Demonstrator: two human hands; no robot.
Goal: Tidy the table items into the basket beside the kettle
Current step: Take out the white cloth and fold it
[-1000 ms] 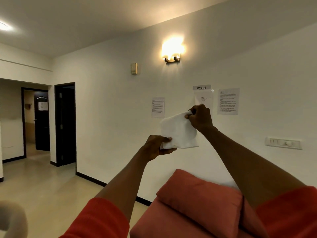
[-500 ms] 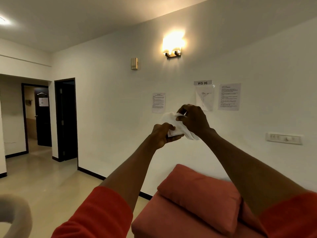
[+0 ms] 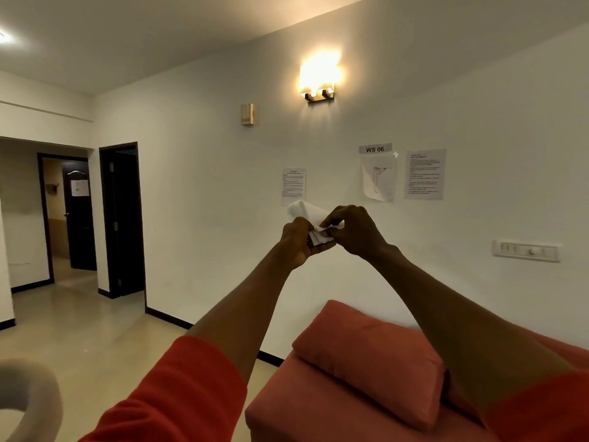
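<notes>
I hold a white cloth (image 3: 306, 211) up at arm's length in front of the white wall. My left hand (image 3: 298, 239) grips its lower folded part from the left. My right hand (image 3: 352, 231) pinches its edge from the right, fingertips touching the left hand. Most of the cloth is bunched between the two hands; a rounded fold sticks out above the left hand. No table, basket or kettle is in view.
A red sofa (image 3: 287, 406) with a red cushion (image 3: 366, 355) stands below my arms against the wall. Papers (image 3: 425, 173) hang on the wall. A dark doorway (image 3: 122, 218) opens at the left. A grey curved chair edge (image 3: 35, 397) shows at the bottom left.
The cloth was spread between my hands; my right hand has come down and left to meet the left hand, and the cloth is now folded and bunched small between them.
</notes>
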